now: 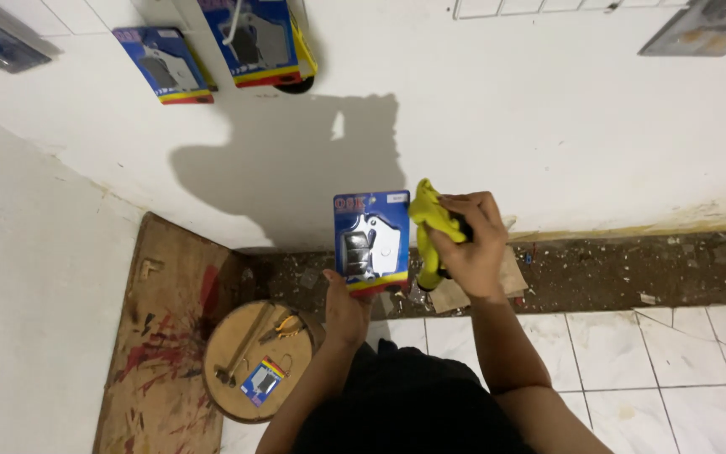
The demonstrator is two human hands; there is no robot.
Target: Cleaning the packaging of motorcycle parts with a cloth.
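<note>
My left hand (344,309) holds a blue blister pack (371,241) from below, upright in front of the white wall; it shows metal parts under clear plastic and has a red and yellow strip along the bottom. Just right of the pack, my right hand (470,244) grips a crumpled yellow cloth (427,220) whose top edge touches the pack's right side. A dark object is partly hidden under the cloth and my fingers.
Similar blue packs (164,65) (258,38) hang on the wall above. A round wooden stool (255,357) below left carries a hammer, pliers and a small pack. A paint-stained wooden board (164,336) leans at left. Rubble lines the wall's base, beside white floor tiles (632,353).
</note>
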